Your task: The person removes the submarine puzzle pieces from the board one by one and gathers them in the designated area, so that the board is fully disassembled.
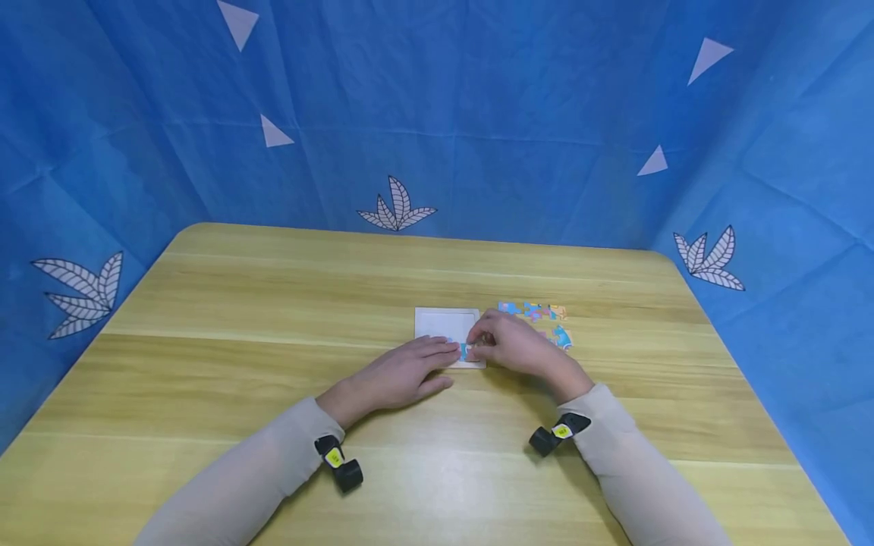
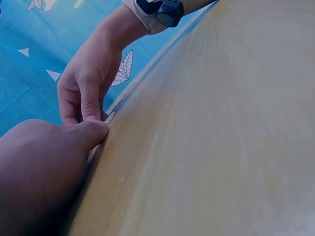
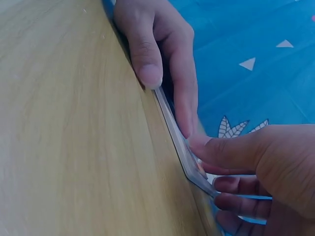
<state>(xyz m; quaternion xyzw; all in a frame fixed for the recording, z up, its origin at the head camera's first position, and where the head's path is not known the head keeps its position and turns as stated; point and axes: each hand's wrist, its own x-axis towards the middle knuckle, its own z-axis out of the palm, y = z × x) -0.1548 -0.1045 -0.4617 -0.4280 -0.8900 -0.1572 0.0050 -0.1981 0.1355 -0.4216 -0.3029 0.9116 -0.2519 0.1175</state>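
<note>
A white puzzle tray (image 1: 444,317) lies on the table, with blue and colourful puzzle pieces (image 1: 463,352) along its near side. My left hand (image 1: 416,371) rests over the tray's near left part, its fingers straight and their tips on the pieces. At the near right corner, my right hand (image 1: 515,345) pinches a puzzle piece between thumb and fingers, mostly hidden by them. The right wrist view shows the tray's edge (image 3: 173,129) from the side, with the right thumb (image 3: 221,150) over it and the left hand (image 3: 162,54) beyond.
Several loose puzzle pieces (image 1: 561,337) lie right of the tray, partly behind the right hand. They rest on a wooden table (image 1: 273,288). A blue cloth (image 1: 451,91) with white triangles and leaves hangs behind and beside it.
</note>
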